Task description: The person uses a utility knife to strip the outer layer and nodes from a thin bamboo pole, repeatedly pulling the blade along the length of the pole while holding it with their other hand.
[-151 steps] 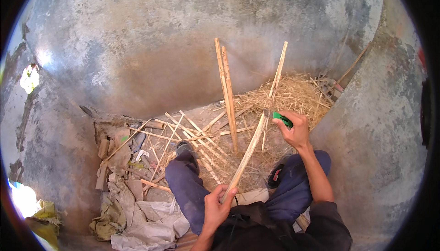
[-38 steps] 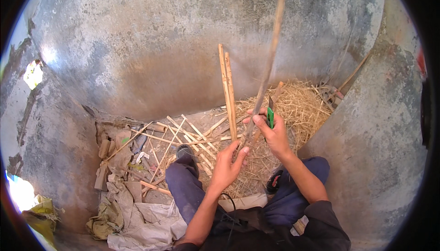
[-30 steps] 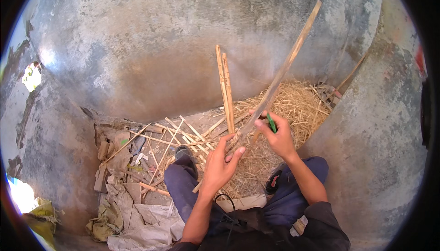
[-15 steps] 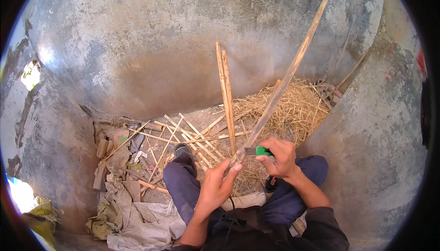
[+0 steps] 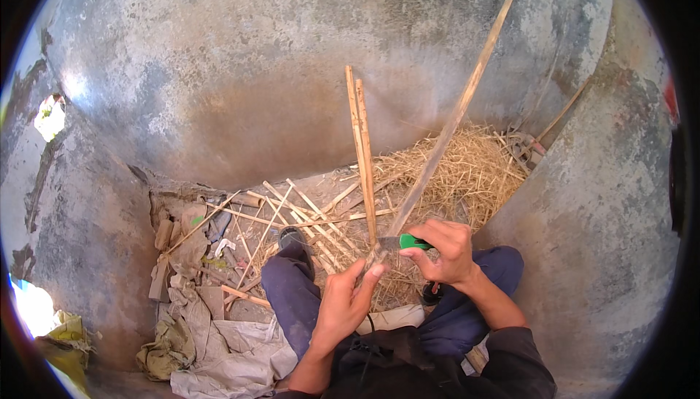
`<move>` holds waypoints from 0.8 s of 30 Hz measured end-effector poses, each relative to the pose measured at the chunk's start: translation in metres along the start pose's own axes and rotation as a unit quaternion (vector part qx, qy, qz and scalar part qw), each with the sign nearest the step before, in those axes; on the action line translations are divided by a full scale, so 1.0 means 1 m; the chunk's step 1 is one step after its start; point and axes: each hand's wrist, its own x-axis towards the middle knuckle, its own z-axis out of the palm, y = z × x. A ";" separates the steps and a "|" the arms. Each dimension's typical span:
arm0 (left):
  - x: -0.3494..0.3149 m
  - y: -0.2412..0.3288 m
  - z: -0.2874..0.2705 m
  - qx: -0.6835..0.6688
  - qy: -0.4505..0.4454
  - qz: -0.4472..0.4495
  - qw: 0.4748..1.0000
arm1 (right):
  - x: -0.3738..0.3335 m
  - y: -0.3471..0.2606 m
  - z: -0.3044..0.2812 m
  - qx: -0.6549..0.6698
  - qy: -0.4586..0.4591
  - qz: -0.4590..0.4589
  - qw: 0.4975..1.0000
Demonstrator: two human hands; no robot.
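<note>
My left hand [image 5: 341,301] grips the lower end of a long bamboo strip [image 5: 453,118], thumb and fingers closed round it. The strip slants up and to the right, its far end in front of the grey wall. In my closed right hand [image 5: 450,255] is a green-handled knife [image 5: 414,241]. Its short grey blade lies against the strip just above my left fingertips. Whether the blade has bitten into the strip cannot be made out. Two upright bamboo sticks [image 5: 362,144] stand just beyond my hands, their lower ends partly hidden by the work.
Several thin bamboo sticks [image 5: 310,220] lie crisscrossed on the floor ahead. A heap of pale shavings [image 5: 474,173] is piled at the right. Crumpled sacking [image 5: 240,355] lies at the lower left. A concrete wall [image 5: 240,71] curves round the front, and my bent legs [image 5: 290,290] flank the work.
The strip's far end has dipped slightly and shifted left. My right hand and the knife have moved a little left, closer to my left hand, which has barely moved.
</note>
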 end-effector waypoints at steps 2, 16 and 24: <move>0.000 -0.002 -0.001 0.001 -0.004 -0.001 1.000 | 0.000 -0.001 -0.003 -0.011 -0.013 -0.001 1.000; -0.018 -0.013 -0.004 -0.018 -0.023 -0.043 0.999 | -0.002 0.021 -0.016 -0.003 0.023 0.050 0.998; -0.019 -0.019 0.001 0.024 0.003 -0.008 1.000 | -0.005 0.016 -0.014 -0.012 0.009 0.026 1.000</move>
